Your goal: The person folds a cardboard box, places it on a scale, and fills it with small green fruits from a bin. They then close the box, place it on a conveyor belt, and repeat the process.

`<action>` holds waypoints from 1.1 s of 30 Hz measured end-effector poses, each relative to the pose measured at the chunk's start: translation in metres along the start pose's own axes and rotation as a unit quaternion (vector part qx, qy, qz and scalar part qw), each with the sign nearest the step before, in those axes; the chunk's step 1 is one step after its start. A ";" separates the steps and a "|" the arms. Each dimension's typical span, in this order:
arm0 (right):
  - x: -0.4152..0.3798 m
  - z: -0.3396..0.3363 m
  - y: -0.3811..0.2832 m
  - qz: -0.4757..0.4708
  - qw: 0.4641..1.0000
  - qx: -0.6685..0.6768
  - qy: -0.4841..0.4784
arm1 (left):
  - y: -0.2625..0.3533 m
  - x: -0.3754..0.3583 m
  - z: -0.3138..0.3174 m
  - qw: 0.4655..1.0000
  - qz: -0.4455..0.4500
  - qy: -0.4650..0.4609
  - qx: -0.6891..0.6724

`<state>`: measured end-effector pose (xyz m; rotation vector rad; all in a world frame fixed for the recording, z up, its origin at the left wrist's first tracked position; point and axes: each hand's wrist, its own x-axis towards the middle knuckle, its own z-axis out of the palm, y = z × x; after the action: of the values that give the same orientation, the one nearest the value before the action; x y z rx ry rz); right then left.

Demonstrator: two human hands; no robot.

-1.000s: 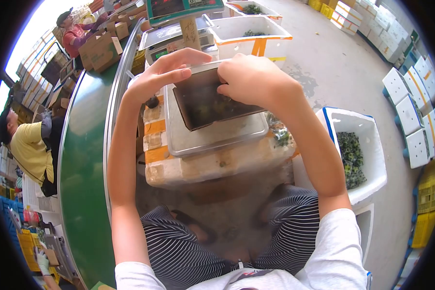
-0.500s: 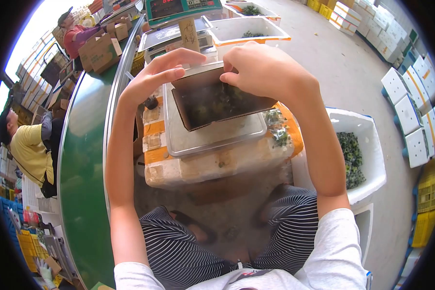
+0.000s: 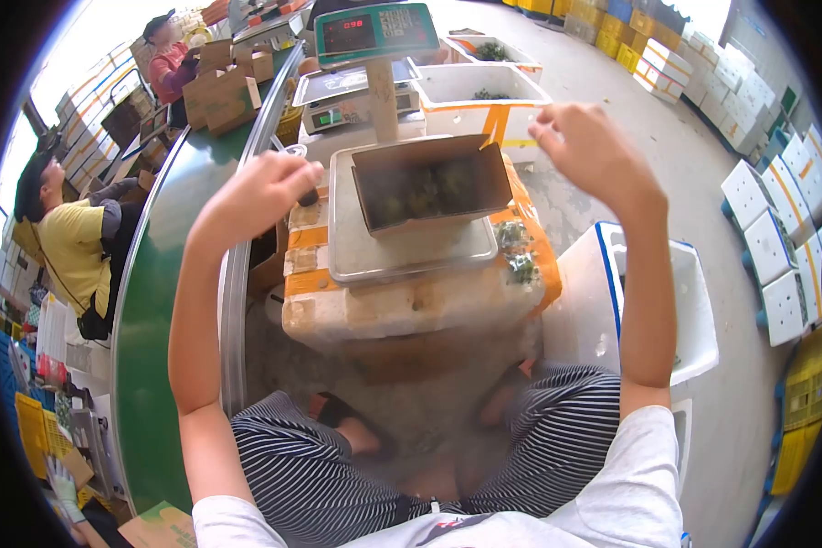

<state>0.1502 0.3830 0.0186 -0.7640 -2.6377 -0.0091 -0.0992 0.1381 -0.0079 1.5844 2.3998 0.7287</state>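
Note:
An open cardboard box (image 3: 388, 216) with blurred dark green contents rests on the metal pan (image 3: 361, 258) of a scale. My left hand (image 3: 263, 194) is raised off the box's left side, fingers loosely bent with nothing in them. Beyond the box's right end hovers my right hand (image 3: 594, 151), also empty, its fingers curled a little apart. Neither hand touches the box. The scale's green display head (image 3: 374, 32) stands on a post behind the pan, with red digits lit. Beneath the pan is a taped foam box (image 3: 411, 310).
A green conveyor (image 3: 169, 365) with a metal rail runs along my left. White foam boxes (image 3: 484, 114), some with greens, stand ahead, and another (image 3: 575, 292) sits at my right. People, one in a yellow shirt (image 3: 78, 251), are across the conveyor. Stacked foam boxes (image 3: 767, 228) line the right.
Both hands have let go of the cardboard box and moved apart, left hand leftward, right hand rightward. The box stays on the pan. The view has shifted, showing more of the display.

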 end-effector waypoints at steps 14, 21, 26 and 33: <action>0.005 0.160 -0.030 -0.180 0.971 0.079 0.134 | 0.021 0.046 0.140 0.973 0.153 0.132 0.109; 0.042 0.165 -0.018 -0.083 0.982 0.103 0.136 | 0.014 0.100 0.135 0.980 0.141 0.089 0.107; 0.066 0.168 -0.020 -0.046 0.980 0.150 0.124 | -0.012 0.125 0.123 0.993 0.109 0.049 0.000; 0.097 0.204 -0.025 -0.075 0.949 0.028 0.304 | -0.021 0.139 0.134 0.982 0.074 0.172 0.026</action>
<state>-0.0132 0.4342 -0.1307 -0.4427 -2.0857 -0.1826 -0.1210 0.2968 -0.1174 1.8008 2.5705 1.0557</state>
